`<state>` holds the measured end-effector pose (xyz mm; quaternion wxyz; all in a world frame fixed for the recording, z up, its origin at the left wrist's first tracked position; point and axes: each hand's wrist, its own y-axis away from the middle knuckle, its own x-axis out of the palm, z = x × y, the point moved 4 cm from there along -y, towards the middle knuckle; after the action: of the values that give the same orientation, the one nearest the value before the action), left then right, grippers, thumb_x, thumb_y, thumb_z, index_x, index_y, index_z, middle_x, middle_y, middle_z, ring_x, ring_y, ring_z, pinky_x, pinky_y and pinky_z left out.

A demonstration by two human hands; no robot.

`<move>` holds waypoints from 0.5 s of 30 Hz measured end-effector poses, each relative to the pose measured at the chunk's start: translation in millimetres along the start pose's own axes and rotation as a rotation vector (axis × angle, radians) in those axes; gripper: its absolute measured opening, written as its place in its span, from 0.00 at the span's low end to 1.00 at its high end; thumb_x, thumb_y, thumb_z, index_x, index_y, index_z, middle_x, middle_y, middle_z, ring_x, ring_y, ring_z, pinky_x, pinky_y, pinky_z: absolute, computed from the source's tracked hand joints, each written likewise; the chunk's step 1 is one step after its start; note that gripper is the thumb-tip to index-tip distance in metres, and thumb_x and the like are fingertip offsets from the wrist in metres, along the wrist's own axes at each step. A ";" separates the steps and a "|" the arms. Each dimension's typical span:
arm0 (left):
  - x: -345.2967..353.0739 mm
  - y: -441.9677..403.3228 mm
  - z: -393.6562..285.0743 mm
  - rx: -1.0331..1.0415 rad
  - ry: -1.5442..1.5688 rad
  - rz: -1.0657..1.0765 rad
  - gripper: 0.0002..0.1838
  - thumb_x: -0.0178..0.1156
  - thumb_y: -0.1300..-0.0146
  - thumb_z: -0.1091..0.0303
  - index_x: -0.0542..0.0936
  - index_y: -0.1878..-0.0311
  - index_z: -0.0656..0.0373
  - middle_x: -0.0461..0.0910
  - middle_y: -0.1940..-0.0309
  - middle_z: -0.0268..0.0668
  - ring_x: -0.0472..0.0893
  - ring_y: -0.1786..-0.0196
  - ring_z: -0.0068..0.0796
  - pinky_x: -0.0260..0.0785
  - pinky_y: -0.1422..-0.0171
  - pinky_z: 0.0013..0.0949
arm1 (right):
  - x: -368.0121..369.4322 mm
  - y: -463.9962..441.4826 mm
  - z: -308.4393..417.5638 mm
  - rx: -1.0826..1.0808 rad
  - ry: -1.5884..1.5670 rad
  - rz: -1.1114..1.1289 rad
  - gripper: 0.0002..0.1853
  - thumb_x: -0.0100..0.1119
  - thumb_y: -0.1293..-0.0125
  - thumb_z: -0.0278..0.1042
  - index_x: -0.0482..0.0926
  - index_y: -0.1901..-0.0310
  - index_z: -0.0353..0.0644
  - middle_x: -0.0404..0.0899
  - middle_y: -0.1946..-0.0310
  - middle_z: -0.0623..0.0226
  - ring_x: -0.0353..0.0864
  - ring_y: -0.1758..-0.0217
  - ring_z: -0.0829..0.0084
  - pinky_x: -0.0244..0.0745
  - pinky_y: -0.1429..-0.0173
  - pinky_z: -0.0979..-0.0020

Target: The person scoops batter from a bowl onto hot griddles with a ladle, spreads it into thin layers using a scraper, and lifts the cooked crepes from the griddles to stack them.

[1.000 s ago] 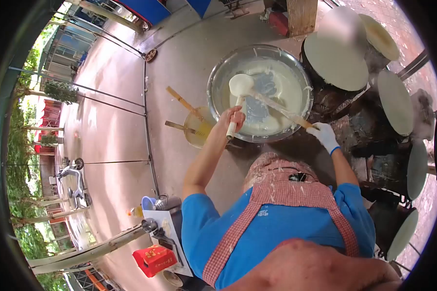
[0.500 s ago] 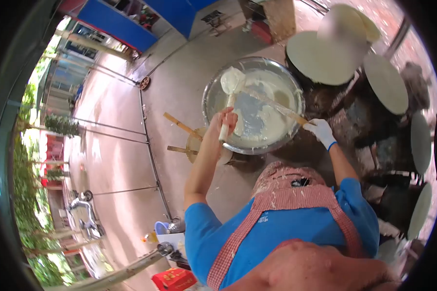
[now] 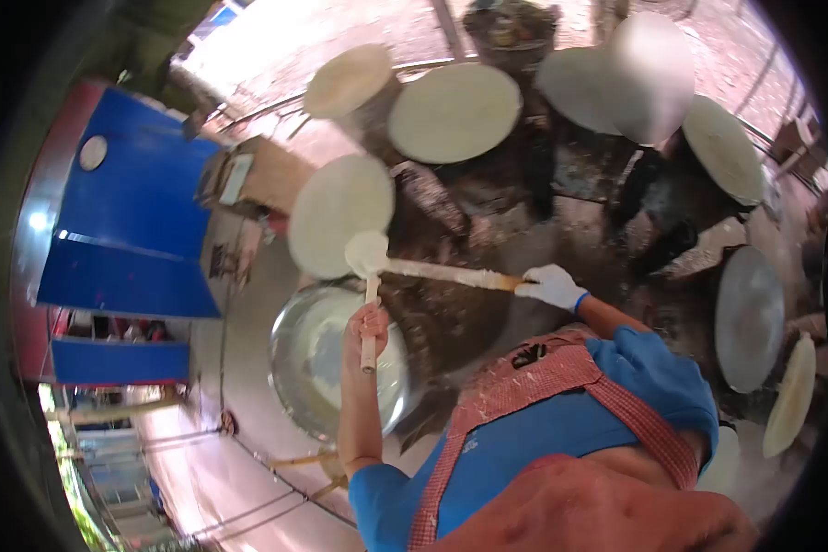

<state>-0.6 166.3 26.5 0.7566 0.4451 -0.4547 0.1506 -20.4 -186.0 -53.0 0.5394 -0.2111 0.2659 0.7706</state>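
Note:
My left hand (image 3: pixel 368 324), bare, is wrapped round the handle of a ladle (image 3: pixel 367 254) whose bowl is coated with pale batter. In my right hand (image 3: pixel 552 286), in a white glove, is the end of a long batter-smeared wooden stick (image 3: pixel 455 274). The stick's far end meets the ladle's bowl or lies right beside it; I cannot tell which. Behind the ladle is a round griddle (image 3: pixel 336 207) with a pale, flat surface. Under my left forearm stands a wide metal basin (image 3: pixel 279 382) with pale batter inside.
Several round griddles curve from ahead to my right, among them a pale one (image 3: pixel 455 112) and a grey one (image 3: pixel 750 317). Blue panels (image 3: pixel 124 212) and a cardboard box (image 3: pixel 271 175) are on the left. Wooden handles (image 3: pixel 299 460) lie beside the basin.
My view has turned right, towards the griddles. The ladle and stick have moved from over the basin to near a griddle's edge. Both hands keep their hold.

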 end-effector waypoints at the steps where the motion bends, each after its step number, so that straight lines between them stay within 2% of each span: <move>1: 6.3 -27.2 18.5 -0.050 -0.006 -0.001 0.04 0.40 0.34 0.70 0.63 0.61 0.57 0.58 0.87 0.29 0.57 0.90 0.17 0.53 0.90 0.20 | -16.2 16.1 -32.3 0.026 0.051 0.000 0.21 0.55 0.48 0.55 0.79 0.66 0.43 0.78 0.73 0.54 0.77 0.67 0.55 0.69 0.62 0.62; 3: 25.6 -86.3 55.8 -0.047 -0.198 -0.023 0.09 0.37 0.33 0.69 0.62 0.69 0.62 0.59 0.86 0.30 0.58 0.88 0.20 0.56 0.87 0.21 | -60.5 57.5 -79.2 0.184 0.009 -0.061 0.22 0.55 0.48 0.56 0.79 0.65 0.44 0.77 0.73 0.53 0.77 0.66 0.54 0.69 0.61 0.62; 5: 59.2 -146.8 96.3 -0.268 -0.107 0.014 0.12 0.35 0.32 0.68 0.63 0.71 0.61 0.59 0.85 0.31 0.60 0.86 0.22 0.57 0.86 0.23 | -110.0 100.2 -107.5 0.270 0.006 -0.231 0.20 0.55 0.47 0.54 0.79 0.65 0.44 0.76 0.73 0.53 0.76 0.66 0.54 0.70 0.62 0.62; 7: 94.7 -213.8 128.5 -0.515 -0.226 0.279 0.13 0.38 0.31 0.62 0.64 0.71 0.57 0.62 0.83 0.32 0.62 0.86 0.22 0.57 0.86 0.22 | -165.0 131.6 -125.9 0.404 -0.041 -0.369 0.20 0.55 0.47 0.54 0.78 0.65 0.44 0.76 0.74 0.53 0.77 0.67 0.54 0.70 0.62 0.61; 9: 134.7 -265.2 155.2 -0.089 -0.889 0.217 0.12 0.42 0.33 0.60 0.65 0.71 0.55 0.63 0.84 0.30 0.60 0.88 0.18 0.53 0.89 0.21 | -204.3 150.8 -156.8 0.461 0.205 -0.602 0.20 0.54 0.46 0.55 0.79 0.64 0.45 0.77 0.74 0.53 0.77 0.67 0.55 0.70 0.63 0.61; 11: 173.2 -314.3 197.4 -0.332 -0.750 0.134 0.11 0.46 0.34 0.61 0.65 0.72 0.53 0.60 0.86 0.27 0.57 0.90 0.15 0.49 0.91 0.19 | -247.2 166.5 -162.4 0.694 0.175 -0.733 0.20 0.53 0.45 0.55 0.79 0.64 0.46 0.78 0.73 0.54 0.78 0.67 0.56 0.71 0.63 0.61; 12: 183.2 -353.9 199.4 -0.228 -1.007 0.118 0.06 0.49 0.37 0.64 0.64 0.67 0.52 0.57 0.89 0.25 0.56 0.91 0.14 0.48 0.92 0.19 | -264.4 166.7 -163.1 0.749 0.152 -0.802 0.21 0.53 0.45 0.55 0.79 0.63 0.46 0.78 0.72 0.54 0.78 0.66 0.56 0.71 0.63 0.62; 13: 209.3 -373.8 217.1 -0.128 -1.239 0.156 0.09 0.52 0.39 0.68 0.61 0.61 0.47 0.55 0.90 0.25 0.56 0.92 0.16 0.47 0.92 0.20 | -279.6 162.1 -166.5 0.790 0.130 -0.873 0.21 0.52 0.45 0.56 0.79 0.62 0.46 0.78 0.72 0.54 0.78 0.66 0.56 0.71 0.62 0.62; 14: 216.4 -410.0 224.6 -0.197 -1.229 0.132 0.16 0.52 0.40 0.72 0.58 0.56 0.41 0.54 0.90 0.25 0.56 0.92 0.18 0.47 0.93 0.22 | -291.0 155.1 -171.1 0.737 0.136 -0.946 0.22 0.52 0.44 0.55 0.78 0.57 0.46 0.79 0.70 0.56 0.79 0.65 0.57 0.71 0.61 0.62; 15: 225.2 -436.3 235.5 -0.262 -1.197 0.135 0.21 0.51 0.41 0.74 0.57 0.51 0.36 0.55 0.89 0.26 0.56 0.92 0.19 0.47 0.93 0.24 | -299.0 145.5 -179.2 0.551 0.170 -1.077 0.23 0.55 0.45 0.52 0.74 0.51 0.47 0.79 0.69 0.57 0.79 0.65 0.57 0.72 0.61 0.63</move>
<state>266.9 -308.0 22.3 0.4071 0.3262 -0.8424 -0.1351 -52.4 -555.5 18.6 0.8647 -0.2295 0.3536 0.2730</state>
